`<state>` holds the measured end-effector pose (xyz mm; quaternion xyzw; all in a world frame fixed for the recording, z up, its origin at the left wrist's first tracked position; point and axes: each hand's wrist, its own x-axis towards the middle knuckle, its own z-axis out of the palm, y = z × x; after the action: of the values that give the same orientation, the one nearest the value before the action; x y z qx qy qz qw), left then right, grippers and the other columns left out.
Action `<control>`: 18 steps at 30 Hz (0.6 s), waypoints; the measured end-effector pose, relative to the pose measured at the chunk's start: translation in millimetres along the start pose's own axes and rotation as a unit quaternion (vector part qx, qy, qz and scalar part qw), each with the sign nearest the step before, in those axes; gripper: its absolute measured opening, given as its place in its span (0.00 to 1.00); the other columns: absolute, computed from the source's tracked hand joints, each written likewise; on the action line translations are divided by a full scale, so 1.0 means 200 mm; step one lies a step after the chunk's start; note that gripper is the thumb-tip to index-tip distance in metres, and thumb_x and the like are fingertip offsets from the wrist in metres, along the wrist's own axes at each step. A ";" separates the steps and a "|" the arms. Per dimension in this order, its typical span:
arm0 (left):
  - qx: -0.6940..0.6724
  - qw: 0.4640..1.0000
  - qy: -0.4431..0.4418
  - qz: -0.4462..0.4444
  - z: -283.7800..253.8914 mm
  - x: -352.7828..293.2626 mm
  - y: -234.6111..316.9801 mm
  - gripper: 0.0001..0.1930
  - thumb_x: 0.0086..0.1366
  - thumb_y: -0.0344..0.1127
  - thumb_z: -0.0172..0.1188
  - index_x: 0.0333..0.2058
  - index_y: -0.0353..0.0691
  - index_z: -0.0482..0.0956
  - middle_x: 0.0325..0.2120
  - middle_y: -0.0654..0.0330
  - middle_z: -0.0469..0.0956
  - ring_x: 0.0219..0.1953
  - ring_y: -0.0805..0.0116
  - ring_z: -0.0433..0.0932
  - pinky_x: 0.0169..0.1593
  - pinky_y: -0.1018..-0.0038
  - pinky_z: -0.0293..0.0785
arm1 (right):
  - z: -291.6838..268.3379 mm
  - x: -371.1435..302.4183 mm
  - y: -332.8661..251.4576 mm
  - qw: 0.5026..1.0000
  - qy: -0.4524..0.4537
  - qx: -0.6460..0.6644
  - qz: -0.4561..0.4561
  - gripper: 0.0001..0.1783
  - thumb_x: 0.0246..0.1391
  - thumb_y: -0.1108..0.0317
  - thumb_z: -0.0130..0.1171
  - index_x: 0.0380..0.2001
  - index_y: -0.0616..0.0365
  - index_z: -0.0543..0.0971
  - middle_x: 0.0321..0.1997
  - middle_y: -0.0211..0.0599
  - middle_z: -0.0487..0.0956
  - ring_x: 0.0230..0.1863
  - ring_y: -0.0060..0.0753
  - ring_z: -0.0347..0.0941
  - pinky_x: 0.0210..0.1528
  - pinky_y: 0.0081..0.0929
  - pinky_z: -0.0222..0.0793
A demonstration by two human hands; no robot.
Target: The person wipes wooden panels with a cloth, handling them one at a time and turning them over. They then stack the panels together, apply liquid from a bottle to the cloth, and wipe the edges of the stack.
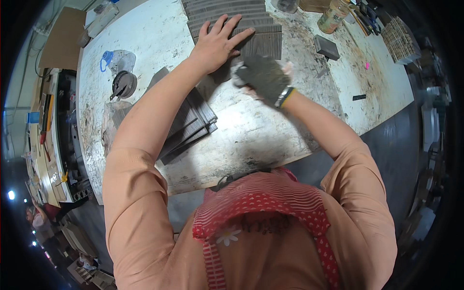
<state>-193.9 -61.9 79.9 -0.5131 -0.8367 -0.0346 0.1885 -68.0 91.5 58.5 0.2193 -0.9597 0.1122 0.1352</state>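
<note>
My left hand (216, 46) is bare and lies with its fingers spread on a dark grey wood-grain panel (262, 46), the nearest of several overlapping panels at the far middle of the table. Just below the panel's near right corner is my right hand (265, 79) in a dark, worn glove with a yellow-edged cuff. Motion smears its fingers, and whether anything is in them is hidden. A second stack of dark wood-grain panels (189, 121) lies fanned at the left, partly behind my left forearm.
The white table (270, 130) is stained. On its left are a clear jug with a blue handle (116, 61) and a round black container (124, 85). To the right lie a dark block (326, 47), a bottle (333, 17), a wicker basket (400, 38) and a small black strip (359, 97).
</note>
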 end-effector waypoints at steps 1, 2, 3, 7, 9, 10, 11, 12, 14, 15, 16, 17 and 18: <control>-0.002 1.000 -0.001 0.001 0.00 -0.01 0.00 0.35 0.59 0.47 0.60 0.64 0.69 0.55 0.66 0.60 0.50 0.67 0.55 0.51 0.62 0.45 0.51 | -0.04 -0.05 0.04 0.994 -0.060 0.043 0.076 0.15 0.41 0.60 0.62 0.35 0.51 0.79 0.39 0.41 0.74 0.44 0.45 0.72 0.42 0.43 0.67; 0.002 1.000 0.001 0.001 0.00 -0.01 0.00 0.35 0.59 0.47 0.59 0.64 0.69 0.55 0.66 0.60 0.50 0.67 0.55 0.51 0.62 0.45 0.51 | -0.05 -0.13 0.10 0.998 -0.015 0.014 0.059 0.14 0.42 0.61 0.62 0.35 0.51 0.80 0.38 0.42 0.75 0.43 0.47 0.72 0.43 0.43 0.67; 0.007 1.000 0.003 0.000 0.00 0.00 0.00 0.35 0.60 0.47 0.59 0.64 0.69 0.54 0.66 0.60 0.49 0.67 0.54 0.50 0.62 0.45 0.51 | -0.06 -0.19 0.13 0.997 0.030 -0.050 0.048 0.14 0.43 0.62 0.60 0.36 0.50 0.80 0.42 0.42 0.75 0.43 0.45 0.73 0.43 0.42 0.69; -0.001 1.000 0.004 -0.007 0.02 0.00 0.01 0.35 0.60 0.46 0.58 0.64 0.69 0.54 0.67 0.60 0.49 0.67 0.54 0.50 0.62 0.45 0.51 | -0.07 -0.12 0.01 0.992 0.051 0.016 0.114 0.18 0.43 0.60 0.60 0.40 0.50 0.78 0.41 0.43 0.75 0.44 0.46 0.72 0.45 0.42 0.68; 0.009 1.000 -0.002 0.000 0.01 0.02 0.01 0.34 0.61 0.46 0.57 0.65 0.69 0.53 0.67 0.60 0.48 0.67 0.54 0.50 0.63 0.44 0.51 | -0.03 0.02 -0.11 0.988 0.137 0.016 0.068 0.20 0.41 0.59 0.62 0.39 0.55 0.78 0.41 0.44 0.76 0.42 0.50 0.72 0.45 0.42 0.69; 0.012 1.000 -0.005 0.002 0.01 0.03 0.02 0.34 0.62 0.46 0.57 0.65 0.69 0.53 0.67 0.60 0.48 0.67 0.53 0.50 0.63 0.43 0.50 | 0.05 0.02 -0.08 0.990 0.129 -0.005 0.052 0.20 0.41 0.58 0.62 0.39 0.55 0.78 0.40 0.44 0.76 0.42 0.49 0.72 0.45 0.42 0.69; 0.013 1.000 -0.004 0.006 0.01 0.02 0.01 0.34 0.62 0.46 0.57 0.65 0.69 0.53 0.67 0.60 0.48 0.67 0.53 0.50 0.63 0.43 0.50 | 0.09 0.05 -0.09 0.992 0.121 -0.022 0.032 0.21 0.40 0.58 0.62 0.39 0.56 0.78 0.39 0.44 0.76 0.42 0.49 0.73 0.44 0.42 0.69; 0.005 1.000 -0.005 0.001 0.01 0.02 0.01 0.34 0.61 0.46 0.57 0.65 0.69 0.53 0.67 0.60 0.48 0.67 0.53 0.50 0.63 0.43 0.50 | 0.08 0.02 -0.06 0.992 0.094 0.022 0.083 0.20 0.40 0.58 0.62 0.38 0.55 0.78 0.40 0.45 0.76 0.42 0.49 0.73 0.44 0.43 0.69; -0.004 1.000 0.000 -0.001 0.01 0.01 0.00 0.34 0.61 0.46 0.58 0.65 0.69 0.53 0.67 0.61 0.48 0.67 0.53 0.50 0.63 0.43 0.50 | -0.02 -0.11 0.05 0.984 0.049 0.013 0.168 0.17 0.42 0.59 0.61 0.36 0.55 0.79 0.38 0.45 0.76 0.41 0.47 0.73 0.44 0.42 0.69; -0.004 1.000 -0.001 -0.001 0.01 0.01 0.00 0.35 0.61 0.46 0.58 0.65 0.69 0.53 0.67 0.61 0.48 0.67 0.53 0.50 0.63 0.44 0.50 | -0.06 -0.21 0.11 0.969 0.031 -0.044 0.241 0.16 0.43 0.58 0.61 0.36 0.53 0.79 0.37 0.45 0.76 0.40 0.47 0.72 0.43 0.41 0.69; -0.004 1.000 -0.001 -0.003 0.02 0.01 -0.01 0.35 0.61 0.47 0.58 0.65 0.69 0.53 0.67 0.61 0.48 0.67 0.53 0.50 0.63 0.44 0.50 | -0.14 -0.30 0.18 0.958 0.001 -0.077 0.277 0.16 0.44 0.58 0.61 0.37 0.52 0.79 0.37 0.44 0.76 0.41 0.47 0.72 0.45 0.40 0.68; -0.005 1.000 0.006 0.003 0.01 0.03 0.01 0.35 0.61 0.47 0.58 0.65 0.69 0.53 0.67 0.61 0.48 0.67 0.53 0.50 0.63 0.44 0.50 | -0.17 -0.41 0.29 0.940 -0.028 -0.062 0.334 0.15 0.46 0.53 0.59 0.35 0.49 0.79 0.41 0.44 0.76 0.43 0.50 0.74 0.46 0.40 0.70; -0.007 1.000 -0.003 0.001 0.01 0.02 0.00 0.35 0.61 0.46 0.59 0.65 0.69 0.53 0.67 0.61 0.48 0.68 0.54 0.50 0.63 0.44 0.50 | -0.23 -0.45 0.29 0.924 -0.027 -0.107 0.367 0.19 0.48 0.53 0.58 0.42 0.47 0.78 0.44 0.45 0.76 0.48 0.50 0.72 0.50 0.42 0.67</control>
<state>-195.8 -57.2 79.0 -0.5154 -0.8364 -0.0385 0.1828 -7.0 190.4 65.5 -0.1609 -0.9826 0.0449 0.0812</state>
